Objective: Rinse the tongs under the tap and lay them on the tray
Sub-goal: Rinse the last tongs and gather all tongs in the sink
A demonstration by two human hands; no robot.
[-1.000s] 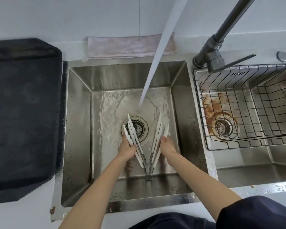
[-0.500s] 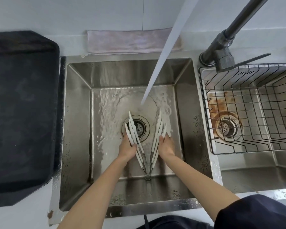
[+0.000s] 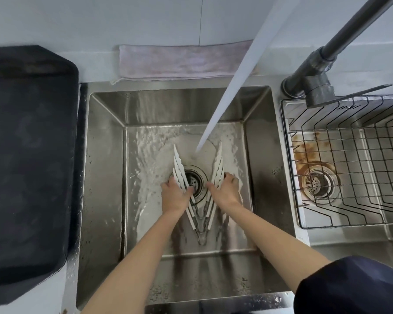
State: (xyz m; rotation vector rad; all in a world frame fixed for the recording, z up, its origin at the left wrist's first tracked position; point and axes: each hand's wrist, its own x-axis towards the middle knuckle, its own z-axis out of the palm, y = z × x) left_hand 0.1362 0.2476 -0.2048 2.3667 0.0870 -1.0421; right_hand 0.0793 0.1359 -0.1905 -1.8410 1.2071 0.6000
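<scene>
White-tipped metal tongs (image 3: 217, 165) lie spread in a V on the floor of the left sink basin (image 3: 107, 177), hinge towards me, tips pointing away over the drain (image 3: 195, 181). More than one pair seems stacked together. My left hand (image 3: 174, 197) grips the left arms and my right hand (image 3: 226, 191) grips the right arms. The tap (image 3: 315, 85) stands at the right and its water stream (image 3: 232, 87) lands on the basin floor between the two tips. A black tray (image 3: 30, 168) lies on the counter to the left of the sink.
A folded pinkish cloth (image 3: 179, 62) lies on the ledge behind the basin. The right basin holds a black wire rack (image 3: 349, 173) over a rust-stained drain (image 3: 319, 183). My dark sleeve (image 3: 349, 288) shows at bottom right.
The tongs and both hands have slid slightly away from me, towards the water stream. My grip on both sides is unchanged and the water keeps running.
</scene>
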